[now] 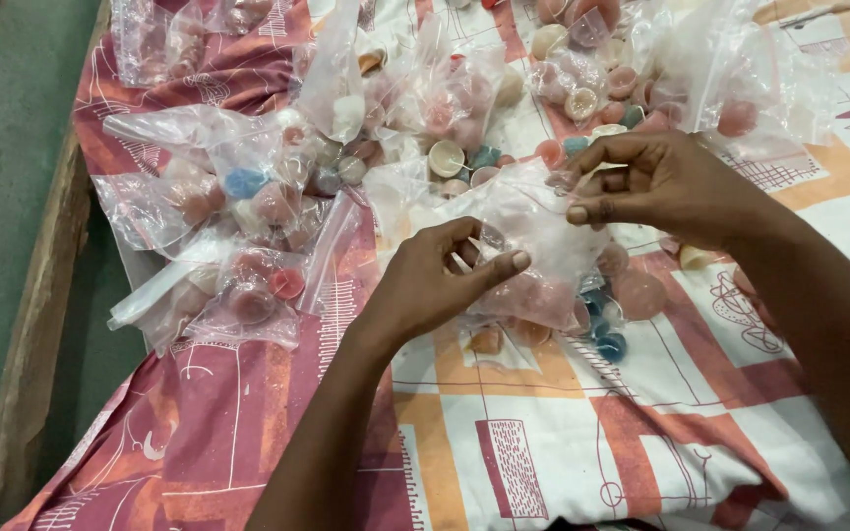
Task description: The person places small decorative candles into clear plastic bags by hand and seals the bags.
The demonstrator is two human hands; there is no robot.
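While both hands pinch one clear plastic bag over the patterned cloth, its mouth looks unsealed — a slip could spill the small round cups inside. Left hand grips the near edge between thumb and fingers; right hand nips the top. Loose cups lie beyond. Filled bags sit to the left near the cloth's edge — they could slide off.
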